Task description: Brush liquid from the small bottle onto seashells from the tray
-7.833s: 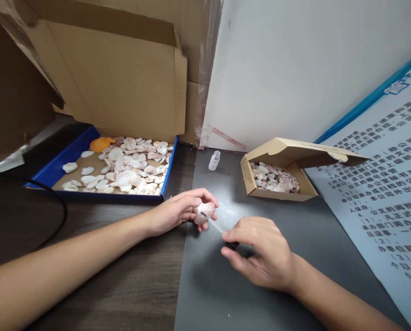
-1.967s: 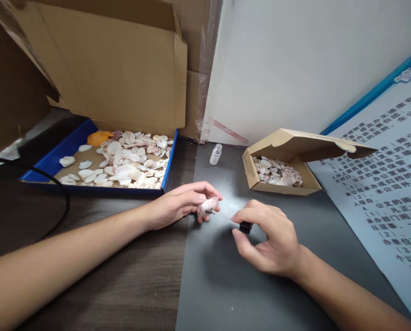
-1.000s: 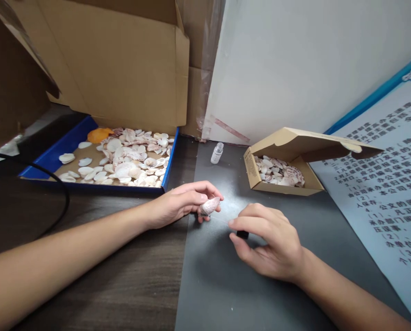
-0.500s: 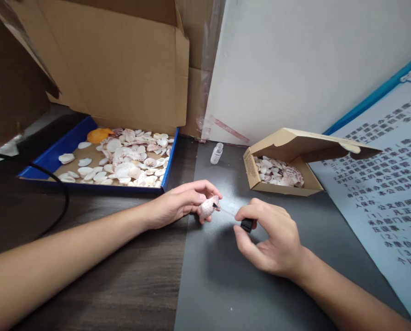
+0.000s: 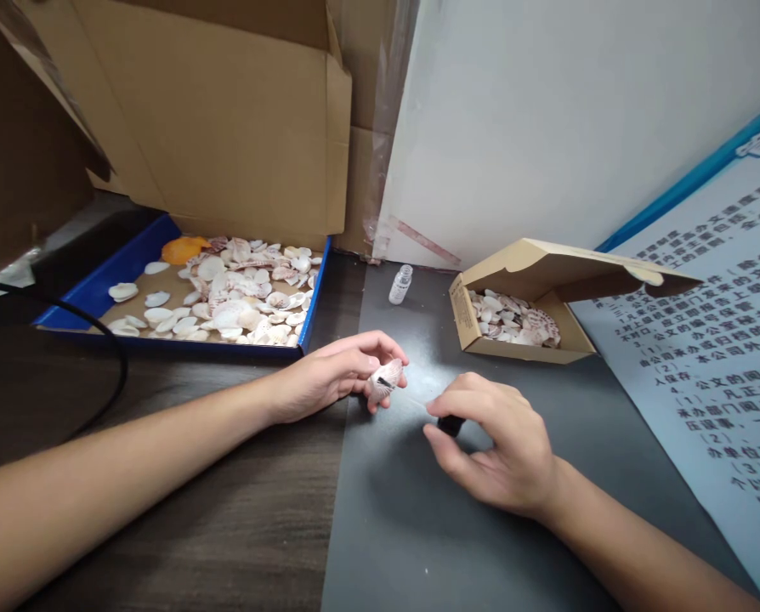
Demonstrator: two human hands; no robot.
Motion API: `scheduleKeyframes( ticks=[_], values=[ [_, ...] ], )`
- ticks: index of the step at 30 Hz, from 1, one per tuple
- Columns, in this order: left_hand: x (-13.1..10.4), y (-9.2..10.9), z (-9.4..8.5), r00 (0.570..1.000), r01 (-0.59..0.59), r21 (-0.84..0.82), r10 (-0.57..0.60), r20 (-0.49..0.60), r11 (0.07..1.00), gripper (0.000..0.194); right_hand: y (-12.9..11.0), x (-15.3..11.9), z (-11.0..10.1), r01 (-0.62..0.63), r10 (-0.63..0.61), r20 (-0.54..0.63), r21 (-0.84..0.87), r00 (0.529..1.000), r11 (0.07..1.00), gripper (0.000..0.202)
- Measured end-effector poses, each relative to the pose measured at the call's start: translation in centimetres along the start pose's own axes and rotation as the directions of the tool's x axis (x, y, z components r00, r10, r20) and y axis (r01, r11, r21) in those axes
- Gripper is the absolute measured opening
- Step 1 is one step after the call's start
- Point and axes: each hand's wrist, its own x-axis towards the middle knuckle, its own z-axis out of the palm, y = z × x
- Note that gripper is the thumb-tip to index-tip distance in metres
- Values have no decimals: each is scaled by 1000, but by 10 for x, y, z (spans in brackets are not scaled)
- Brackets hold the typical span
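Between the fingers of my left hand (image 5: 329, 378) is a ribbed pinkish-white shell (image 5: 386, 374). My right hand (image 5: 498, 446) pinches the black cap (image 5: 450, 424) of a thin, clear-stemmed brush. The brush's dark tip (image 5: 385, 382) lies over the face of the shell; whether it touches is hard to tell. Beyond both hands, a small clear glass bottle (image 5: 400, 286) with a label stands upright and uncapped on the grey mat (image 5: 380, 527).
A blue-edged box (image 5: 313, 297) full of shells lies at the left, its cardboard lid raised. At the right sits a smaller cardboard box (image 5: 526, 349) with shells. A black cable (image 5: 123, 374) curves at the left; a printed sheet (image 5: 692, 374) slants at the right.
My right hand has shifted slightly left with the brush, whose tip has moved from the shell's right edge to its middle. The shell has tilted a little in my left hand.
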Motion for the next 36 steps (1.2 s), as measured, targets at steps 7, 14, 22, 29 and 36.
scheduleKeyframes(
  ticks=[7, 14, 22, 29, 36],
  values=[
    [0, -1, 0, 1000, 5, -9, -5, -28, 1000, 29, 0, -3, 2, -5, 5, -14, 23, 1000, 1000, 8],
    [2, -3, -1, 999, -16, -32, 14, -53, 999, 30, 1, -2, 3, 1, -2, 30, 24, 1000, 1000, 7],
    [1, -2, 0, 998, -10, -33, 8, -61, 999, 27, 1, -2, 4, -5, 4, 33, 5, 999, 1000, 6],
    [1, 2, 2, 996, 15, -46, -19, -82, 999, 28, 3, -2, 4, 8, -8, 11, -10, 1000, 1000, 3],
    [0, 4, 4, 996, 29, -20, -31, -85, 999, 31, 2, -1, 3, -28, 29, 42, -10, 999, 1000, 8]
  ],
)
